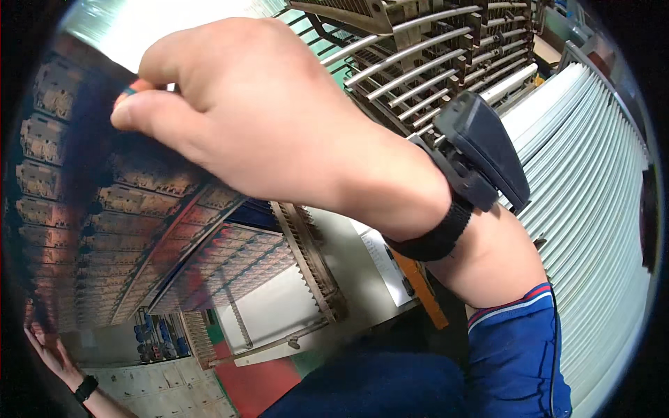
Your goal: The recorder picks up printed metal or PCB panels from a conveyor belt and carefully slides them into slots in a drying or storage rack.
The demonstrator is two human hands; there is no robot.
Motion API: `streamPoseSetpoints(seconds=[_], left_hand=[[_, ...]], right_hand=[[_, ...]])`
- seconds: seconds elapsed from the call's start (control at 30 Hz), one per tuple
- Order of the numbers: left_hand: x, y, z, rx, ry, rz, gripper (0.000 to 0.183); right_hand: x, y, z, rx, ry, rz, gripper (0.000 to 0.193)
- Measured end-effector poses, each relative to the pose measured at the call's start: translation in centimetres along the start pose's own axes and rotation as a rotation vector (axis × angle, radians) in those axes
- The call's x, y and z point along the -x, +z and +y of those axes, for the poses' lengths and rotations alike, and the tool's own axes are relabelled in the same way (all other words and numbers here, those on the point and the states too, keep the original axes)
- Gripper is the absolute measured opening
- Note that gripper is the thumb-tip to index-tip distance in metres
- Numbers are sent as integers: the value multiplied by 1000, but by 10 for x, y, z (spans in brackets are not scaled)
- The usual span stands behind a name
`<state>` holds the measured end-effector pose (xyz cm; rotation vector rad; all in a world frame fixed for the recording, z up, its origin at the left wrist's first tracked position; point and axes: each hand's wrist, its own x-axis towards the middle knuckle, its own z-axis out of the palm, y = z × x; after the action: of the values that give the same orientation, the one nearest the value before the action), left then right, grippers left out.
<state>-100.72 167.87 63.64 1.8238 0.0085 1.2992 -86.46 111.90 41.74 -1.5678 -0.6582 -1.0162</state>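
A large dark circuit board panel, printed with rows of small repeated copper-coloured units, fills the left side and is partly blurred. My right hand reaches across the upper middle, its thumb and forefinger pinched at the panel's upper edge. A bit of orange and teal shows between those fingertips; I cannot make out what it is. Down at the lower left, my left hand is at the panel's bottom edge, fingers against it and partly dim. Another circuit board panel lies behind, beside a toothed rack rail.
White slatted racks stand close at my right. Metal rods of another rack jut out at the top. Below my right wrist are a paper sheet and an orange strip. The floor has red and green areas.
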Motion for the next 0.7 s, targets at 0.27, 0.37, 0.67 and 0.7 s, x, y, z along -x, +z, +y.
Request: streamPoseSetpoints(seconds=[0.27, 0.37, 0.67, 0.7], left_hand=[[49, 67, 20, 186, -300, 84, 49], [19, 10, 6, 204, -245, -12, 51], [74, -26, -104, 413, -141, -412, 35], [83, -12, -111, 512, -173, -452, 32]], right_hand=[[7, -1, 8, 19, -23, 60, 27], [3, 10, -5, 17, -62, 92, 26], [31, 38, -26, 149, 174, -308, 38], [37, 32, -26, 202, 206, -280, 38]])
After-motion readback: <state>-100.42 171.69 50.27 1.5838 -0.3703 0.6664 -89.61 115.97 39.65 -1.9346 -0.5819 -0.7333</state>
